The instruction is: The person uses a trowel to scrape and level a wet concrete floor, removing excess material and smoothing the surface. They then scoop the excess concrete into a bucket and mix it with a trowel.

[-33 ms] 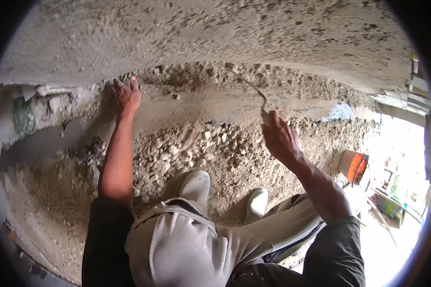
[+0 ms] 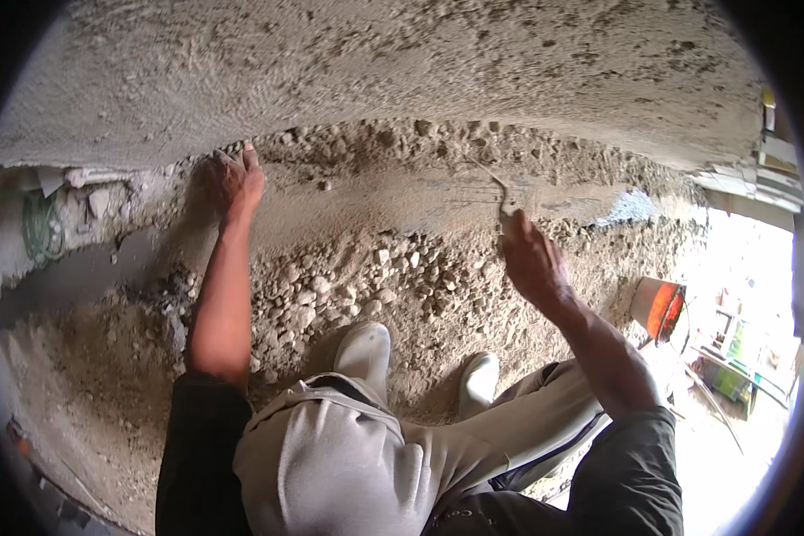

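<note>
Left hand (image 2: 238, 183) half-open, seemingly empty, on stony grey-brown wall (image 2: 353, 145), my right hand (image 2: 537, 266) grips a thin bent-metal trowel (image 2: 506, 193), apparently scraping, needing steadiness.

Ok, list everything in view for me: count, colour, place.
Rough wall: one, greyish, across the top
Loose rounded stones: many, pale, centre
Slim bent tool: one, pale grey, right of centre
Round bucket: one, orange and pale, right
Coiled line: one, green, far left
Flat smooth strip: one, dark grey, left
Small patch: one, pale blue, upper right
Background clutter: uncounted, mixed, far right
Boots: two, pale, lower centre
Trousers: one pair, grey, lower centre
Sleeves: two, dark, lower left and right
Left hand: one, bare, upper left
Right hand: one, bare, gripping the tool
</note>
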`<state>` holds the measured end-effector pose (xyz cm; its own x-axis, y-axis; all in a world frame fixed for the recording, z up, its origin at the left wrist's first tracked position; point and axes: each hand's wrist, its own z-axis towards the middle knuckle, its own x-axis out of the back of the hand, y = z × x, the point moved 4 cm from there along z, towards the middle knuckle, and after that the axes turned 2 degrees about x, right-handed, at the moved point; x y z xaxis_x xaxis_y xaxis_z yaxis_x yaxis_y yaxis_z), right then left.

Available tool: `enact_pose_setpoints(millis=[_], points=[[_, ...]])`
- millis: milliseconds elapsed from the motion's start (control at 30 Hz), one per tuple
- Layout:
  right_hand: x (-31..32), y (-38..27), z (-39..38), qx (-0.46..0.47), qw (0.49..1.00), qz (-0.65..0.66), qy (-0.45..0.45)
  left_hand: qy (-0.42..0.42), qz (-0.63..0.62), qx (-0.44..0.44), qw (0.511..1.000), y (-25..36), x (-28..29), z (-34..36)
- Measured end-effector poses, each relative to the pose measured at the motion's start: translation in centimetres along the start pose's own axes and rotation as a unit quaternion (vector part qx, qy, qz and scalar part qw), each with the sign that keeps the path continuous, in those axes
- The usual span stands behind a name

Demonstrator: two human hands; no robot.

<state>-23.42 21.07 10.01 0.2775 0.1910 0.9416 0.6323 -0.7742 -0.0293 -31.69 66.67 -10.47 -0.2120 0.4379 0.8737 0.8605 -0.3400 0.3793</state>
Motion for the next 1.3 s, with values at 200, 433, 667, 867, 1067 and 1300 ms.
enact_pose_setpoints(millis=[200,433,667,867,1067,1300], points=[[0.4,7.2,2.5,-0.272,0.955,0.086,-0.076,-0.076,0.168,-0.008,0.983,8.5,0.4,-3.5],[-0.9,-7.2,7.5,-0.249,0.945,0.15,-0.151,-0.065,-0.057,-0.184,0.979,10.6,-0.1,-6.9],[2.4,-11.3,5.4,-0.146,0.941,0.257,-0.164,-0.011,0.081,0.005,0.997,3.3,0.3,-1.6],[-1.2,-10.2,6.1,-0.187,0.961,0.18,-0.094,0.003,0.143,-0.042,0.989,9.3,1.6,-7.7],[-0.6,-13.9,6.1,-0.05,0.976,0.18,-0.108,0.022,0.01,-0.108,0.994,9.4,-4.5,-7.0],[0.4,-7.9,4.6,-0.087,0.977,0.149,-0.122,-0.045,-0.051,-0.094,0.993,10.9,-2.6,-9.8]])
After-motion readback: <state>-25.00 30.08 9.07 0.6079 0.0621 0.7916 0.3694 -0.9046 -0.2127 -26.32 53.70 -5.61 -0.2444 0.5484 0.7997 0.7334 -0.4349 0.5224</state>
